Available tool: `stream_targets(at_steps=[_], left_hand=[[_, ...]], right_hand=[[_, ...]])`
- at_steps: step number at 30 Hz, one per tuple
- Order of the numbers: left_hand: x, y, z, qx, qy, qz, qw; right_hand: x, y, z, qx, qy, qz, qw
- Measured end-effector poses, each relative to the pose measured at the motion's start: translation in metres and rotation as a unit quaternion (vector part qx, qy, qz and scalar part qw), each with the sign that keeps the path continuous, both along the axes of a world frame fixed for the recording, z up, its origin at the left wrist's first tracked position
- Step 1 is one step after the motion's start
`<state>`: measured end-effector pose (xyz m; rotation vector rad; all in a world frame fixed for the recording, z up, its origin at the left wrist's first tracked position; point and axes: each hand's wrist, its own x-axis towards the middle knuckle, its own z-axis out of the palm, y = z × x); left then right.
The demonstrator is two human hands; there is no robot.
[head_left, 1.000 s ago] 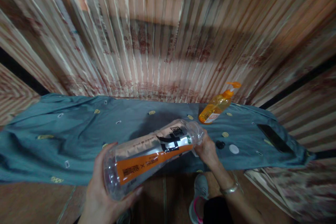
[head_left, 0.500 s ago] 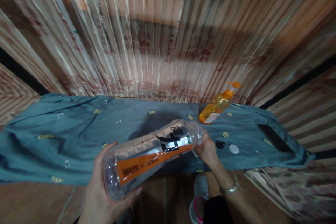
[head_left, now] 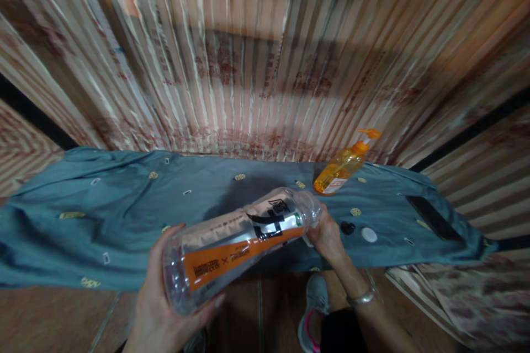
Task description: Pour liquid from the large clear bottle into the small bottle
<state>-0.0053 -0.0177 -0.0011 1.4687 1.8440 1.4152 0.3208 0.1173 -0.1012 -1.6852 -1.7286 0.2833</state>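
A large clear plastic bottle (head_left: 244,248) with an orange and black label is held slanted over the cloth-covered table. Its base, at the lower left, lies in the grip of my left hand (head_left: 159,309), thumb below and fingers along the far side. My right hand (head_left: 327,234) is closed round the bottle's neck at the upper right, and its fingertips are mostly hidden. Behind the right hand stands a pump bottle (head_left: 339,171) of orange liquid, not touched by either hand.
The table has a blue-green patterned cloth (head_left: 132,193). Right of my right hand lie a small black object (head_left: 348,227), a white round disc (head_left: 369,234) and a dark phone-like slab (head_left: 434,218). A pleated curtain (head_left: 248,66) hangs behind the table.
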Motion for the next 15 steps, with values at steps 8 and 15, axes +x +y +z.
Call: stream_targets(at_steps=[8, 15], left_hand=[[0.0005, -0.0008, 0.0016, -0.018, -0.018, -0.002, 1.000], [0.0002, -0.0003, 0.0027, -0.019, -0.014, 0.001, 1.000]], right_hand=[[-0.0011, -0.0005, 0.0042, -0.016, 0.002, -0.003, 1.000], [-0.0027, 0.0000, 0.0031, -0.011, 0.021, -0.008, 1.000]])
